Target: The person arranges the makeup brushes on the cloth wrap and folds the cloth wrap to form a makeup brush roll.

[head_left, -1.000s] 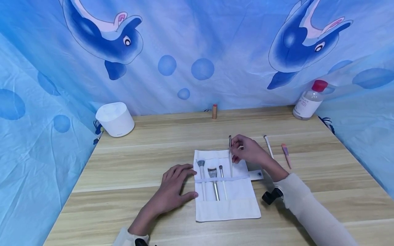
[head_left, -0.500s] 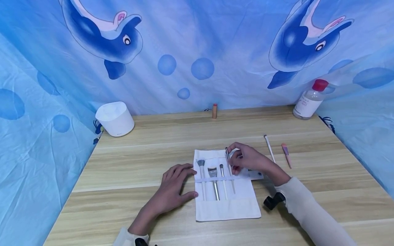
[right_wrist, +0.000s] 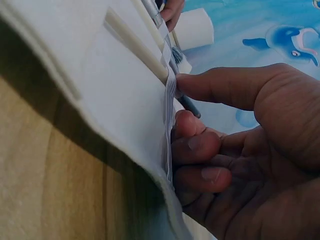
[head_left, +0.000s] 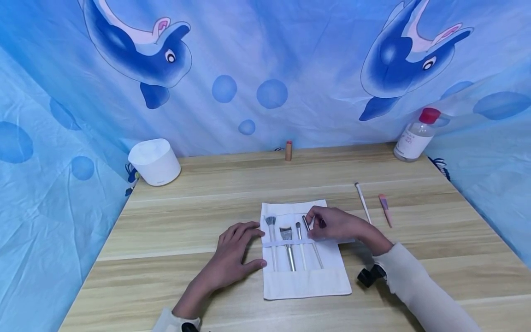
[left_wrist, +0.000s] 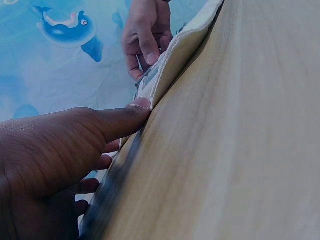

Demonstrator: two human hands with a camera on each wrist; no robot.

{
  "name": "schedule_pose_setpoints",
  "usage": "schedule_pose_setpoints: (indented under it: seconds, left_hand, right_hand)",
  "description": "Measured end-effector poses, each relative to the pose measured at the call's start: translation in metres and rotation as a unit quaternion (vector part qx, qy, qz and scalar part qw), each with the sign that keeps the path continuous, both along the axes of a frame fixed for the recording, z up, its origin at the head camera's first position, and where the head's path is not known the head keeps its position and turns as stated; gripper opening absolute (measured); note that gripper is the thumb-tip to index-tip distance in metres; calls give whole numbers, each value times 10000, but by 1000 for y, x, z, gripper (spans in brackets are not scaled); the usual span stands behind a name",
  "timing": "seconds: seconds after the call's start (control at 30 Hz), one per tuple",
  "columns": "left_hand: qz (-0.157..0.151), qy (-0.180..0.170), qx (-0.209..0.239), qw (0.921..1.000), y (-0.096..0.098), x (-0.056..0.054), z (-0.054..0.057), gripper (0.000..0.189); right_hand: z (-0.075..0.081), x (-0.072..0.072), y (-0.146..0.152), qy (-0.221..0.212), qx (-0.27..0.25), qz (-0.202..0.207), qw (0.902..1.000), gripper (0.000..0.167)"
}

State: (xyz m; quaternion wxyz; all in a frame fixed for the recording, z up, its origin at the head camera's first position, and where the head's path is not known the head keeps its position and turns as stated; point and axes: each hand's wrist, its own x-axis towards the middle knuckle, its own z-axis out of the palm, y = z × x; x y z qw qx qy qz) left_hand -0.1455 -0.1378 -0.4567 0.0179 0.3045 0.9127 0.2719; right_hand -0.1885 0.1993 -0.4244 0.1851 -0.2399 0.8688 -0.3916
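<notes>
A white cloth brush roll (head_left: 307,284) lies spread on the table, with an elastic band (right_wrist: 169,115) across it. My right hand (head_left: 338,223) pinches a slim makeup brush (head_left: 317,255) near its dark head; the pale handle runs slantwise under the band. Left of it, under the same band, sit a fluffy brush (head_left: 271,223), a flat-headed brush with a metal handle (head_left: 291,258) and a small brush (head_left: 300,236). My left hand (head_left: 236,256) rests at the roll's left edge, fingers spread. In the left wrist view, its thumb (left_wrist: 127,120) touches the cloth edge.
A white-handled brush (head_left: 362,201) and a pink brush (head_left: 386,211) lie right of the roll. Toward the back stand a white container (head_left: 155,163), a brown tube (head_left: 288,151) and a red-capped bottle (head_left: 415,138). A blue dolphin-print curtain (head_left: 249,55) surrounds the table.
My right hand has come down toward me, sliding the pinched brush farther under the elastic band. Its handle now slants more. The left hand has stayed in place.
</notes>
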Motion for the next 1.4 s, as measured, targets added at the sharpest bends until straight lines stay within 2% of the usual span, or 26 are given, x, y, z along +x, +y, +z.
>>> schedule_pose_setpoints:
  seconds: [0.2,0.43,0.63,0.87,0.93,1.03,1.17,1.27,1.33,1.4]
  left_hand:
    - [-8,0,12,10000,1,0,0,64]
    - [-9,1,44,10000,0,0,-1,64]
    - [-39,150,188,9997,-1,1,-1,63]
    - [-90,267,249,9993,0,1,-1,63]
    - [-68,247,202,9995,0,0,-2,64]
    - [-58,223,169,9996,0,0,-2,64]
    - [-67,258,225,9994,0,-1,-1,64]
    - [-58,197,209,9996,0,0,-1,64]
    - [-39,135,179,9997,0,0,-1,64]
    - [-28,102,152,9998,0,0,-1,64]
  right_hand:
    - [2,3,1,119,208,17,9997,26]
    - [0,1,-7,524,566,-196,9968,9]
    - [1,-1,-19,735,1167,-582,9887,18]
    - [2,0,-24,374,1594,-1053,9809,29]
    - [4,1,-24,325,1739,-1053,9786,33]
    - [7,2,-23,373,1861,-847,9782,37]
    - [11,3,-16,397,1705,-749,9817,41]
    - [16,-1,-4,501,1517,-1025,9818,36]
    - [19,-7,9,819,1517,-1365,9755,31]
    - [24,-13,24,1120,1601,-1749,9650,27]
